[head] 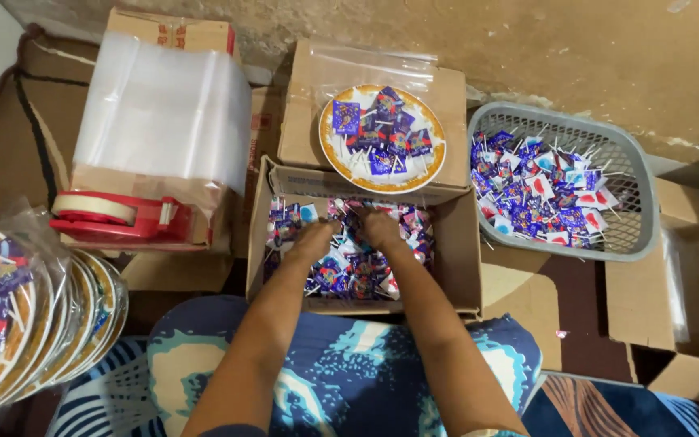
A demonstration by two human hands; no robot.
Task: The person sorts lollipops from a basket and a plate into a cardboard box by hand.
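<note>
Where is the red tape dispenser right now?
In the head view the red tape dispenser sits at left, against the box holding clear plastic bags, left of the open lollipop box.

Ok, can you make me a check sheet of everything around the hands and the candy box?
Surface: floor with flattened cardboard and a patterned cloth.
Job's things: open cardboard box full of wrapped lollipops; plate of lollipops on a box behind it.
Clutter: grey basket of lollipops, red tape dispenser, clear bags, bagged plates.
Grippers: left hand and right hand both down among the lollipops; grip cannot be told.
Cables: nothing seen.
Surroundings: a wall's foot behind the basket.
</note>
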